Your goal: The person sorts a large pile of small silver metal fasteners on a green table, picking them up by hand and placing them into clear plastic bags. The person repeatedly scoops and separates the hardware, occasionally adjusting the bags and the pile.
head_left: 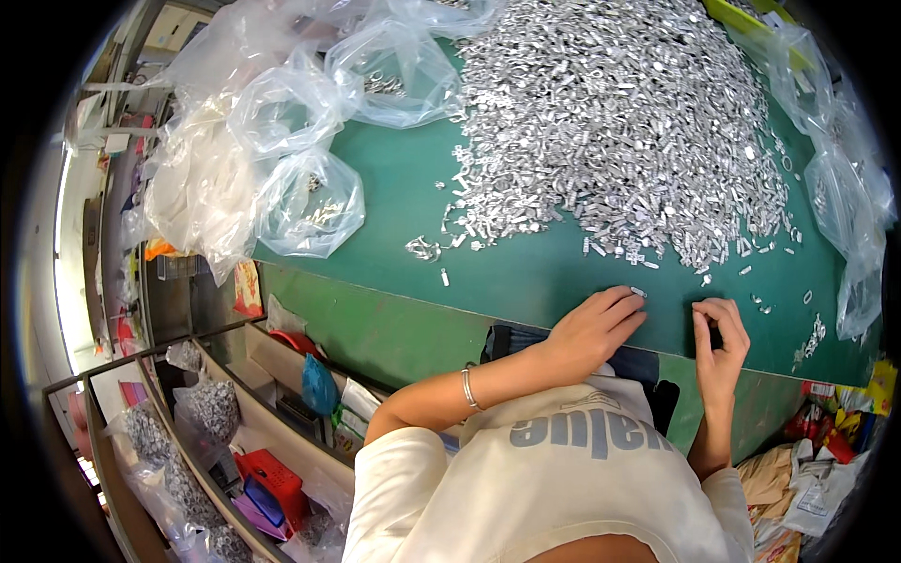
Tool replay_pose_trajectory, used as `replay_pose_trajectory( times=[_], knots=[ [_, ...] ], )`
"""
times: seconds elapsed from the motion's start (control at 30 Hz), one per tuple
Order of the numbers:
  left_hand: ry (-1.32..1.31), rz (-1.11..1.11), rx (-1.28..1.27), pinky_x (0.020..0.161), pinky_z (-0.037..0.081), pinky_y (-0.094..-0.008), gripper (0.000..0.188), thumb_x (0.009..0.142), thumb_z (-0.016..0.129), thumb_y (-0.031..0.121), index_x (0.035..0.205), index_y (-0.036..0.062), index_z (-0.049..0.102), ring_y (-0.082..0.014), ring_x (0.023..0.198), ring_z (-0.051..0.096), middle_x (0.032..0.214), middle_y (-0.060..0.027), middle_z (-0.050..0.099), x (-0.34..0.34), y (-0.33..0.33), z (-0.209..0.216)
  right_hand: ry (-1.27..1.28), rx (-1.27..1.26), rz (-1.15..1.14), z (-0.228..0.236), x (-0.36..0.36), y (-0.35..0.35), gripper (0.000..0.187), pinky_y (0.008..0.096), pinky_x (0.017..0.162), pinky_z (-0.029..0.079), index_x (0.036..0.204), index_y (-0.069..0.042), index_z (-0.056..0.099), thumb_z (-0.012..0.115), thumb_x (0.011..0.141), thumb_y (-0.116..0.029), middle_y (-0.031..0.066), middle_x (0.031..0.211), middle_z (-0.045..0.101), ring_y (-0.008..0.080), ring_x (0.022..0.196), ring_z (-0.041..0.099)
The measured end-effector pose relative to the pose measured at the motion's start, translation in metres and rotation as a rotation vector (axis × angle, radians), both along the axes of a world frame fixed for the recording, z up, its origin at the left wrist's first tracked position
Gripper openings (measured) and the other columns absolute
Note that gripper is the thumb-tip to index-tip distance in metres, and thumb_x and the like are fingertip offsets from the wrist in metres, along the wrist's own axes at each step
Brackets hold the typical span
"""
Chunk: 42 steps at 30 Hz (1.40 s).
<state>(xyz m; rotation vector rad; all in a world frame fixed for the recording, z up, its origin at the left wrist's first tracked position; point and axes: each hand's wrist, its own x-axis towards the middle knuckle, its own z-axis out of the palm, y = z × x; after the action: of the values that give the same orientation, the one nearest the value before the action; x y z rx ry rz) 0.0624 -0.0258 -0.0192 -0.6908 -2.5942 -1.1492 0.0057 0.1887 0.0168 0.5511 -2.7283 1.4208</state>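
A large heap of small silver metal pieces [610, 122] covers the far middle and right of the green tabletop [404, 188]. My left hand [601, 327], with a silver bangle [468, 388] on its wrist, rests at the near edge of the table. Its fingers are bent together, and a small flat metal piece [638, 292] shows at their tips. To its right, my right hand [723, 336] is curled with thumb and forefinger brought together. Whatever it may hold is too small or hidden to make out.
Clear plastic bags [310, 205] with some metal pieces stand on the left of the table. More plastic [840, 197] hangs over the right edge. Loose chain-like pieces [815, 333] lie near the right corner. Lower left, open drawers hold bagged parts [211, 408] and a red box [274, 483].
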Motion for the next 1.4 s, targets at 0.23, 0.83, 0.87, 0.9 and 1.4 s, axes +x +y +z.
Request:
replay_pose_trajectory(
  times=[0.23,0.83,0.87,0.9,1.4],
  knots=[
    [-0.003,0.168,0.038,0.090,0.049,-0.0414,0.038,0.070,0.058,-0.004,0.107,-0.0036,0.065,-0.0348,0.106,0.057,0.117,-0.0158,0.060,0.025,-0.053,-0.001,0.162,0.049,0.356,0.004,-0.013,-0.059,0.021,0.0378,0.075,0.046,0.094,0.001,0.066,0.070,0.074,0.005,0.0110,0.096,0.060,0.0299,0.088,0.056],
    [0.036,0.751,-0.163,0.105,0.033,-0.0477,0.036,0.076,0.073,-0.001,0.109,0.0034,0.060,-0.0343,0.121,0.050,0.120,-0.0136,0.055,0.043,-0.156,0.003,0.535,0.299,0.934,-0.018,-0.039,-0.230,0.046,0.0460,0.105,0.035,0.122,-0.004,0.058,0.071,0.080,-0.016,0.0087,0.134,0.053,0.0281,0.133,0.042],
    [0.021,0.760,-0.128,0.107,0.032,-0.0485,0.043,0.075,0.075,0.001,0.114,0.0032,0.057,-0.0351,0.122,0.049,0.122,-0.0141,0.054,0.044,-0.157,0.003,0.512,0.301,0.930,-0.017,-0.039,-0.229,0.046,0.0466,0.106,0.035,0.122,-0.004,0.058,0.071,0.080,-0.016,0.0088,0.134,0.053,0.0282,0.133,0.042],
    [0.005,0.769,-0.093,0.108,0.030,-0.0493,0.050,0.074,0.077,0.003,0.118,0.0030,0.055,-0.0358,0.124,0.047,0.124,-0.0146,0.053,0.044,-0.158,0.003,0.488,0.303,0.925,-0.014,-0.040,-0.224,0.045,0.0472,0.106,0.035,0.122,-0.004,0.059,0.071,0.080,-0.017,0.0090,0.134,0.053,0.0282,0.133,0.042],
    [-0.078,0.920,-0.005,0.094,0.039,-0.0413,0.066,0.060,0.087,0.008,0.119,0.0069,0.058,-0.0308,0.107,0.052,0.115,-0.0120,0.054,0.058,-0.163,0.015,0.604,0.312,0.762,-0.012,-0.020,-0.232,0.032,0.0518,0.106,0.031,0.107,0.001,0.063,0.059,0.077,-0.008,0.0128,0.117,0.060,0.0290,0.121,0.050]
  ],
)
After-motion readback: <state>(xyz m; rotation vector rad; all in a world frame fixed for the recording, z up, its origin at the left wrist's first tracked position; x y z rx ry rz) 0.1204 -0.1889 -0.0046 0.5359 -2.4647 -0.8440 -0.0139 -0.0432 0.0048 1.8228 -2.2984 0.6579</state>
